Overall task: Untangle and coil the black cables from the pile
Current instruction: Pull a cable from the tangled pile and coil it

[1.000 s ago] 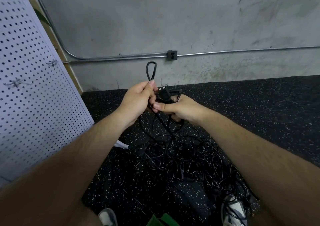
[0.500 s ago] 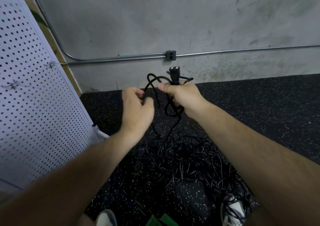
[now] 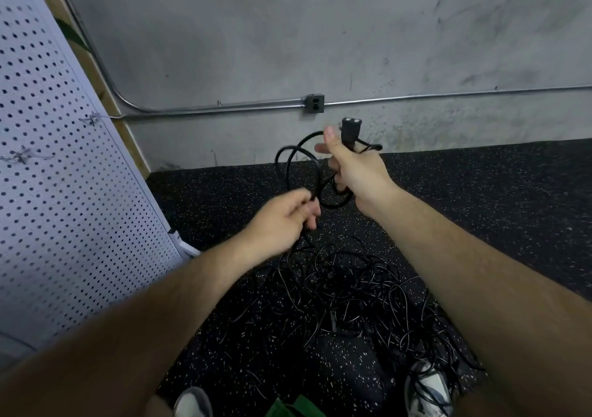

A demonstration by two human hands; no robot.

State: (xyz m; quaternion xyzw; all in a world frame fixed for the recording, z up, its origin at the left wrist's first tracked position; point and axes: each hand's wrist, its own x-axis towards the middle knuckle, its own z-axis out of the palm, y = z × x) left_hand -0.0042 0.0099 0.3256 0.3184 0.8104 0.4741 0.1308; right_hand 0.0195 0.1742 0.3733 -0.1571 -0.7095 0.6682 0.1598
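Grey concrete wall (image 3: 288,32) and speckled black floor (image 3: 480,192) frame a person's two bare hands at centre frame. The right hand (image 3: 355,170), just right of centre, grips a black cable (image 3: 288,160) below its connector (image 3: 350,128), which stands upright above the fist with the thumb raised beside it. Several loops of the cable hang from this fist. The left hand (image 3: 282,221), lower and to the left, curls its fingers round a strand running from those loops down toward the pile of black cables (image 3: 352,288). The pile lies tangled on the floor across the lower centre and lower right of the frame. A white pegboard (image 3: 48,176) fills the left edge. A metal conduit (image 3: 448,94) crosses the wall to an outlet box (image 3: 314,104) above the hands. Two shoes show at the bottom edge, the one at lower right (image 3: 427,388) among the strands.
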